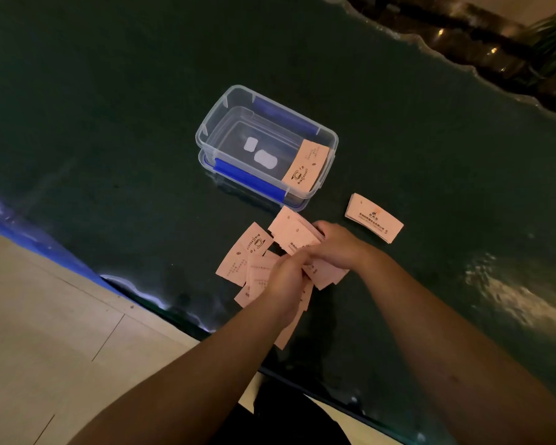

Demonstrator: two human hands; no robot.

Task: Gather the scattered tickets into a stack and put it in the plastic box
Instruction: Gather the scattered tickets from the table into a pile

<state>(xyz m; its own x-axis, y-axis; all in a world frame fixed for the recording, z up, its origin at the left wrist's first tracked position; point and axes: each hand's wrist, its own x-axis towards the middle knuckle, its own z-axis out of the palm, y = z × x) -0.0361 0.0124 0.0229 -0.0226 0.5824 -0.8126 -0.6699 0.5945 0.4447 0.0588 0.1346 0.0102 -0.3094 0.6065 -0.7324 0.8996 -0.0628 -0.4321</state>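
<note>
My right hand (337,245) and left hand (286,277) are curled shut around a messy bunch of tickets (297,234) in the middle of the frame. I should tap the edges even, then scoop up the loose ones below the plastic box (206,133).

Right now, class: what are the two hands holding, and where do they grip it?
Both the left hand and the right hand hold a loose bunch of tickets, gripped around its near end; the exact finger contact is hidden.
</note>
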